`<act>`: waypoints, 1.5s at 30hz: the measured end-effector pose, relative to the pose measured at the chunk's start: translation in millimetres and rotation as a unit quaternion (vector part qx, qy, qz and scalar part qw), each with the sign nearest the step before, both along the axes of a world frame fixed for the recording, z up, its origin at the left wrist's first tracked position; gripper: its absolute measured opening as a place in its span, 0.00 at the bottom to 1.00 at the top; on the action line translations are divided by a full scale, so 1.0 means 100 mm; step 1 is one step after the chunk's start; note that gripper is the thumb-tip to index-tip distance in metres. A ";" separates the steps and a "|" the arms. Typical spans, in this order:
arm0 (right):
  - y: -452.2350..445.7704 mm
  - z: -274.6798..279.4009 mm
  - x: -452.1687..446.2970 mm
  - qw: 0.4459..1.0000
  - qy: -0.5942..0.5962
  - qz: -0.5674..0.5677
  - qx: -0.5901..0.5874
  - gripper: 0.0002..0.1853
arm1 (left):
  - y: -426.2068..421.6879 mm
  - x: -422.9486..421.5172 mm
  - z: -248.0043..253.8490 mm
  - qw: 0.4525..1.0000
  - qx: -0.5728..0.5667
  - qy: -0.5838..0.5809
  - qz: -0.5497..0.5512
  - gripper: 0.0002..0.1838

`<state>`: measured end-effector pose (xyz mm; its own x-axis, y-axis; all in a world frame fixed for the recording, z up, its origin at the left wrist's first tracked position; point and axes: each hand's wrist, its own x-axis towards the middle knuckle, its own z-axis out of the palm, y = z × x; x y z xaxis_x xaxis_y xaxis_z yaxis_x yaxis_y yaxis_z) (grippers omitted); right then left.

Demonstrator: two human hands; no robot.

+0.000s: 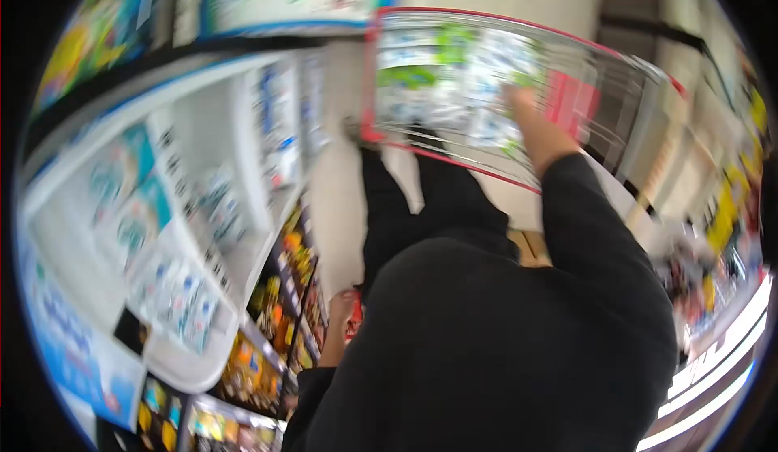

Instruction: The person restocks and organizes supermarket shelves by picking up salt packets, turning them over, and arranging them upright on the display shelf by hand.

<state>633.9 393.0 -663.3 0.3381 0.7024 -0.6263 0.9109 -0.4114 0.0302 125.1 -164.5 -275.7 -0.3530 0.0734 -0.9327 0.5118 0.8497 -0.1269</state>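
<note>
My right arm stretches forward over a shopping cart with red rims and wire sides. My right hand is above or among the white, blue and green packages inside; motion blur hides its fingers. Low at my left side, my left hand is closed on a red package, partly covered by my dark top. Its exact kind cannot be made out.
A white display shelf with packets stands on my left. Below it, shelves hold orange and yellow goods. The pale floor shows by my legs. More goods line the right side.
</note>
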 end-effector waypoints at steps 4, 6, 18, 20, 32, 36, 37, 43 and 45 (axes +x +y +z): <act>0.26 -0.41 0.39 0.994 -0.073 0.034 -0.075 0.45 | -0.57 0.25 -0.23 0.996 0.049 0.038 0.067 0.24; 0.34 -0.19 0.27 0.965 -0.065 0.204 -0.151 0.43 | -0.43 0.24 -0.10 0.996 0.055 0.052 0.054 0.20; -0.04 1.02 -0.85 0.941 0.185 0.072 0.274 0.12 | -0.18 -0.11 0.05 0.976 0.171 0.078 0.112 0.19; -0.20 1.83 -1.23 0.913 0.218 0.123 0.321 0.11 | 0.07 -0.21 0.19 0.971 0.208 0.082 0.080 0.18; -2.15 6.41 -3.10 0.646 0.479 0.543 0.242 0.04 | 1.43 -0.45 1.73 0.621 0.759 0.134 -0.144 0.37; -2.79 6.77 -3.64 0.586 0.565 0.467 0.346 0.05 | 1.05 -0.48 2.25 0.775 0.597 -0.203 -0.031 0.36; -2.90 6.78 -3.78 0.601 0.562 0.423 0.380 0.04 | 0.89 -0.41 2.28 0.725 0.640 -0.236 0.093 0.31; -3.34 6.22 -3.99 0.673 0.732 0.077 -0.071 0.31 | 0.38 -0.17 2.30 0.576 0.683 -0.282 0.348 0.19; -3.50 6.18 -3.89 0.669 0.718 0.129 -0.143 0.28 | 0.40 -0.08 2.34 0.565 0.677 -0.303 0.363 0.19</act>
<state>244.8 43.2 -45.0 -0.8653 0.4039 -0.2969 0.1258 -0.3984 -0.9085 116.9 -124.2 -41.7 -0.3947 0.9045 -0.1614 -0.4314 -0.0273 0.9018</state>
